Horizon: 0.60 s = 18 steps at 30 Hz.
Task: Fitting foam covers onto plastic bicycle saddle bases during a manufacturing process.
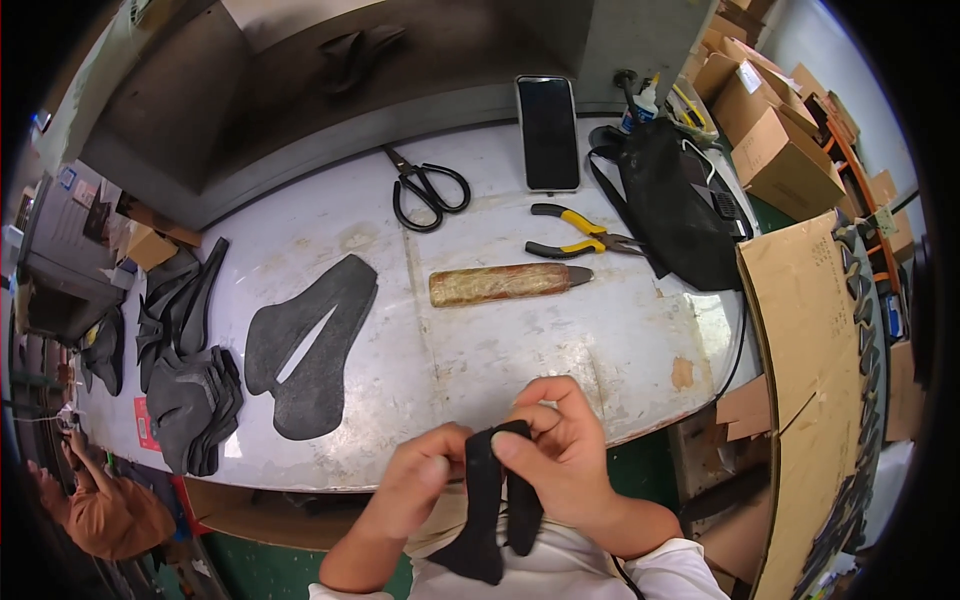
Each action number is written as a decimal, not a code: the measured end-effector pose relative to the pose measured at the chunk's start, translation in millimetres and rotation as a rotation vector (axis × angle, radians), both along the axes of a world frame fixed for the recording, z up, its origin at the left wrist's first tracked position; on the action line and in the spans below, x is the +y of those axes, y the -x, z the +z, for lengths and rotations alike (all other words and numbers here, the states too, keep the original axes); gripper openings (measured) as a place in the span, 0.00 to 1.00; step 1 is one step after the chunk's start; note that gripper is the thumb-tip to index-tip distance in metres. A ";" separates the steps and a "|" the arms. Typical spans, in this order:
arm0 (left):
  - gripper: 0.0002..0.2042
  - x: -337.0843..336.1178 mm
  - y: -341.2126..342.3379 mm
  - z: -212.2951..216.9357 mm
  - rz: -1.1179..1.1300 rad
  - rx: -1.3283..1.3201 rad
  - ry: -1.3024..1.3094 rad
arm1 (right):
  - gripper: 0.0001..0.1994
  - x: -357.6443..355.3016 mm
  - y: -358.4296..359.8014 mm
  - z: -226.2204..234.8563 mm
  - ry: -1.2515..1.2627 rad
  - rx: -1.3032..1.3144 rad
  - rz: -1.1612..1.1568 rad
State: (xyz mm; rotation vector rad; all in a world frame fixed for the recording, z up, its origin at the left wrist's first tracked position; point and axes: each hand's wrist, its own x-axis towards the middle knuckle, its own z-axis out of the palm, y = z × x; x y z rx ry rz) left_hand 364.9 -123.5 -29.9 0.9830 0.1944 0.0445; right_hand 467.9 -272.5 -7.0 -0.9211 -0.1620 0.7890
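Note:
A narrow black piece of soft sheet material (484,505), which looks like a cut shoe part, hangs folded in front of my body. My right hand (565,455) pinches its top fold, with the thumb pressed on the front. My left hand (420,475) is closed at the piece's left edge, its fingertips partly hidden behind it. Beyond my hands a knife with a tape-wrapped handle (490,284) lies on the white table (520,360). Left of it, flat on the table, is a dark grey cut piece with a slit (340,350).
Stacked dark cut pieces (195,410) lie at the left. Black-handled scissors (430,195), yellow-and-black pliers (580,235), a phone (547,135) and a black bag (680,210) lie farther back. Cardboard (800,380) stands at the right; another person (115,510) is at far left.

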 end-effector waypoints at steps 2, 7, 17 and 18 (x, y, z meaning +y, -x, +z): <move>0.12 -4.4 -5.5 21.2 0.018 0.079 -0.496 | 0.19 0.6 2.3 -1.7 0.043 -0.066 0.048; 0.11 -15.2 -10.0 27.1 0.127 0.098 0.119 | 0.19 -2.5 3.9 0.6 0.053 -0.047 0.039; 0.07 -11.7 -12.9 13.6 0.108 -0.012 -0.284 | 0.17 -5.9 -2.3 4.9 0.027 0.080 0.109; 0.06 -16.2 -13.1 16.2 0.097 0.109 0.058 | 0.18 -6.8 1.4 -0.6 0.103 -0.181 0.071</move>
